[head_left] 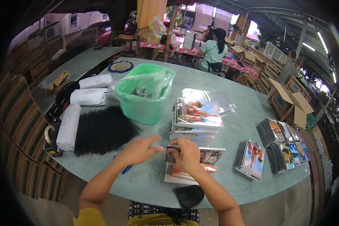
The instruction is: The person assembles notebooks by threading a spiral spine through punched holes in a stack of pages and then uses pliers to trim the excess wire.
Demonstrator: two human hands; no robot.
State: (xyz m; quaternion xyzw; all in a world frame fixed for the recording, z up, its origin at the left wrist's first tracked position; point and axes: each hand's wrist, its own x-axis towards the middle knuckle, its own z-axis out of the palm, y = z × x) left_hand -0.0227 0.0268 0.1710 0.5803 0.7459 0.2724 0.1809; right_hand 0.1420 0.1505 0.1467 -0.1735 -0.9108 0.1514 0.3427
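Note:
My right hand [186, 152] pinches the spiral edge of a spiral-bound booklet [213, 152], which stands tilted on its side. Close to that same edge is my left hand [141, 150], its thumb and forefinger spread apart with nothing visible between them. Below the held booklet lies another colourful printed piece [192, 171], partly covered by my right hand and wrist. Just beyond my hands rises a stack of spiral-bound booklets [197, 115] with a domed building on the cover. A blue pen [127, 169] rests beside my left forearm.
A green bin [139, 109] with clear plastic stands beyond a patch of thin black strands [103, 132]. White wrapped bundles [88, 96] line the left. More booklet stacks [250, 158] and an open carton [286, 100] are at right. A person [214, 51] works behind. A black flat object [190, 196] lies at the near edge.

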